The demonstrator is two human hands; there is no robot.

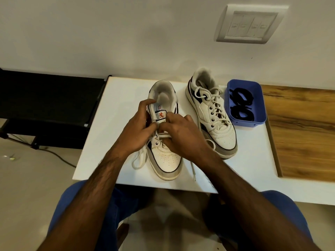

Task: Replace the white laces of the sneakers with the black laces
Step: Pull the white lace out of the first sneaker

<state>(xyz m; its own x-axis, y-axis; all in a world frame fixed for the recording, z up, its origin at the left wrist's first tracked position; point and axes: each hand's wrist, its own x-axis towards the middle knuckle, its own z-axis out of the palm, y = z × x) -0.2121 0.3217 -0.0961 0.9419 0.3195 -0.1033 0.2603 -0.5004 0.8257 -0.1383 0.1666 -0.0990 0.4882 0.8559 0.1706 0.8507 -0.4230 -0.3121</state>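
Two white sneakers stand on the white table (112,109), toes toward me. Over the lacing of the left sneaker (165,160) both hands meet. My left hand (139,125) grips the shoe's left side at the tongue, fingers curled. My right hand (179,133) pinches the white lace (140,158), which hangs loose over the shoe's left side. The right sneaker (215,124) is still laced in white, with a loose end trailing on the table. Coiled black laces (241,105) lie in a blue plastic tub (244,122) beside it.
A wooden surface (304,133) adjoins the table on the right. A black stand (50,98) and a cable sit left of the table on the floor. A switch plate (250,24) is on the wall behind. My knees are under the near edge.
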